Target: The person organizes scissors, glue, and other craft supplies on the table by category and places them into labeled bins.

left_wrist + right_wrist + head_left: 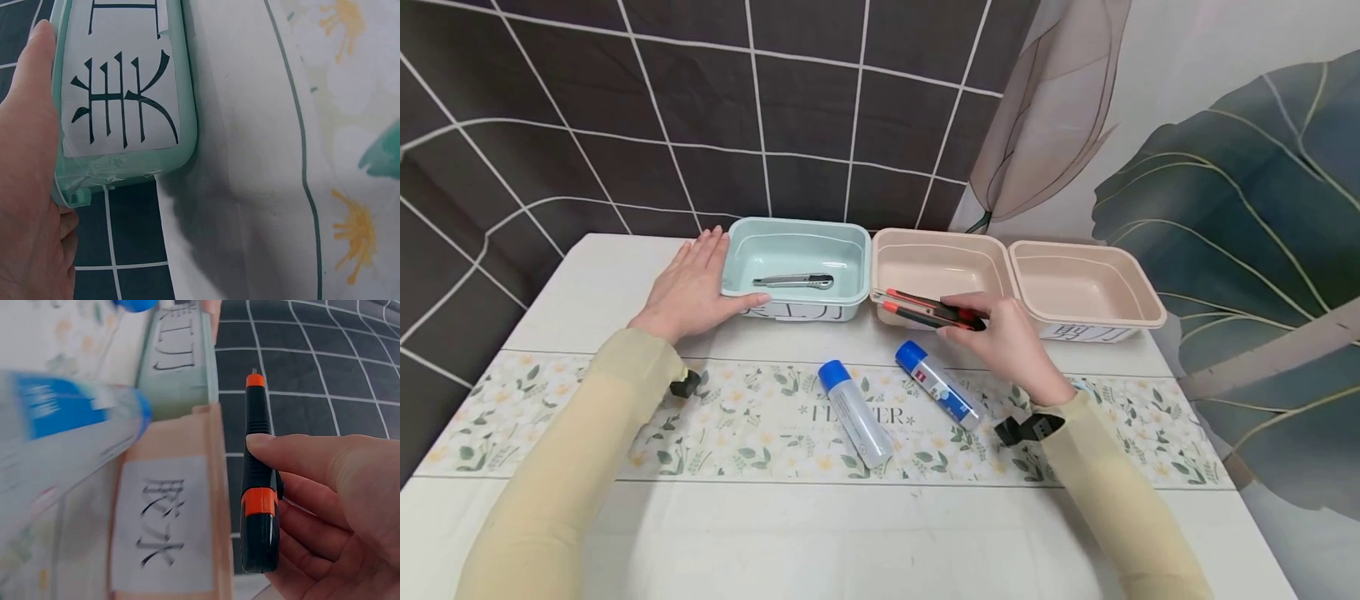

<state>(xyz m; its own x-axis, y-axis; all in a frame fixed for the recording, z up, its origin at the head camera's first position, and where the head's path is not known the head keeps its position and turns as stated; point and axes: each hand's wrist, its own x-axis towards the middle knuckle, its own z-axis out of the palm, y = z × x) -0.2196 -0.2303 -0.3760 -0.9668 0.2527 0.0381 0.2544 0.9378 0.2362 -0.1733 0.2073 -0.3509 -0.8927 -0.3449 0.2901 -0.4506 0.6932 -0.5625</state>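
In the head view my right hand (1003, 333) pinches a black and orange utility knife (936, 310) above the front rim of the middle beige bin (943, 236). The right wrist view shows the thumb along the body of this knife (259, 481), its small metal tip pointing away. At the far left, my left hand (692, 279) rests on the corner of a pale blue bin (861, 275). Its fingers lie straight along the side and the thumb is at the front rim. A silver utility knife (793, 281) lies inside that bin.
Two glue bottles with blue caps, one plain-sided (857, 417) and one with a blue label (942, 387), lie on the flowered table runner (737, 425). A second beige bin (1150, 312) stands at the right. White labels with characters mark the bin fronts. A dark tiled backdrop (700, 92) rises behind.
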